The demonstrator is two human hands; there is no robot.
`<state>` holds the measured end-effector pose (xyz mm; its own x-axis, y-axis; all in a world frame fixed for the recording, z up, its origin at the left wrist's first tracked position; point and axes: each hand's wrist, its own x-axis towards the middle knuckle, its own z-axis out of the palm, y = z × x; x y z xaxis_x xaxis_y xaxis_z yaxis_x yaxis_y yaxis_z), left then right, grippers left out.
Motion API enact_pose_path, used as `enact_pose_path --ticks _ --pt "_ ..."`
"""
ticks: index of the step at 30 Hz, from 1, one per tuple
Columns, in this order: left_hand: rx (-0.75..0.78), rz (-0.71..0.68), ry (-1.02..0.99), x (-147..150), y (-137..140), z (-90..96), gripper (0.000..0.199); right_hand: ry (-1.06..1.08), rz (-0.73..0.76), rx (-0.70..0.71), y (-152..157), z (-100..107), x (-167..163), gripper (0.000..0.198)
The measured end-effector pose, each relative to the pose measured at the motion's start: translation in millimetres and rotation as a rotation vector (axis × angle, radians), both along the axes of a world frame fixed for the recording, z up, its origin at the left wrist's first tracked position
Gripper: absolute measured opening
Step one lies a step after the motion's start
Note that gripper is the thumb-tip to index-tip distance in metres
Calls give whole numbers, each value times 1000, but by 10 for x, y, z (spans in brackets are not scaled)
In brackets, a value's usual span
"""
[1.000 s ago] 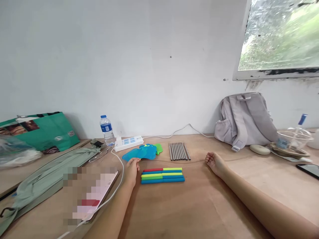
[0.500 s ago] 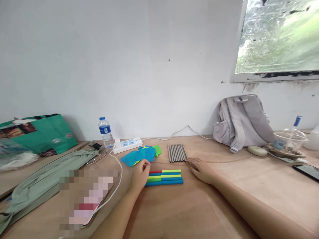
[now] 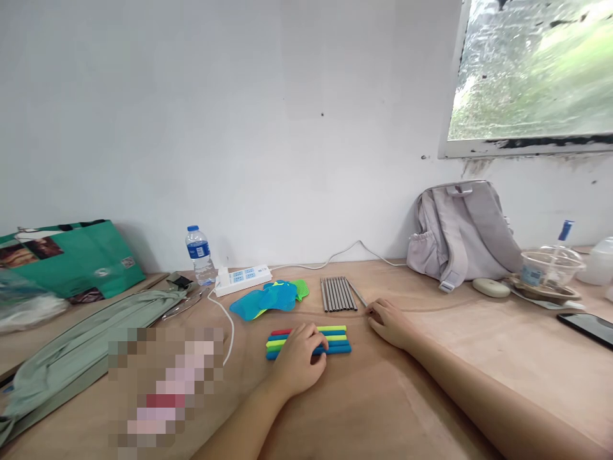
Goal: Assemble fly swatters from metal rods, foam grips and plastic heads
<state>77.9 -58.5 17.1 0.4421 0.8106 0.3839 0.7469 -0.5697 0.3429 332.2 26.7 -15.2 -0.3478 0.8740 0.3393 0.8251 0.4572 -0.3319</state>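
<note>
Several foam tubes (image 3: 338, 343) in red, blue, green and yellow lie side by side on the table. Over their middle reaches my left hand (image 3: 299, 361), with thumb and curled fingers apart around the nearest blue tube; whether it touches the tube is unclear. My right hand (image 3: 390, 322) rests on the table, its fingertips pinching the near end of a thin metal tube (image 3: 356, 292) that slants away from a row of metal tubes (image 3: 338, 295). Crumpled blue and green mesh pieces (image 3: 271, 299) lie behind the foam tubes, to the left of the metal row.
A white power strip (image 3: 243, 279) and a water bottle (image 3: 200, 255) stand near the wall. On the right are a grey backpack (image 3: 464, 236), a plastic cup (image 3: 548, 268) and a phone (image 3: 587, 326). A grey-green bag (image 3: 96, 335) lies left, before a green bag (image 3: 96, 259).
My left hand has moved right, from the left ends of the foam tubes to over their middle. The rightmost metal tube has swung its near end rightward with my right hand.
</note>
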Motion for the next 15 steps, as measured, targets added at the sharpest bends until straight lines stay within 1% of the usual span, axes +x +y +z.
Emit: enact_pose_path --ticks 5,9,12,15 --pt "-11 -19 -4 -11 10 -4 16 -48 -46 18 -22 16 -15 11" --pt "-8 -26 -7 -10 10 -8 16 -70 -42 15 -52 8 -36 6" --pt "-12 -32 -17 -18 12 -9 17 -84 11 6 -136 30 -76 7" --pt "-16 -47 -37 -29 15 -7 17 -107 125 -10 -278 95 -123 6"
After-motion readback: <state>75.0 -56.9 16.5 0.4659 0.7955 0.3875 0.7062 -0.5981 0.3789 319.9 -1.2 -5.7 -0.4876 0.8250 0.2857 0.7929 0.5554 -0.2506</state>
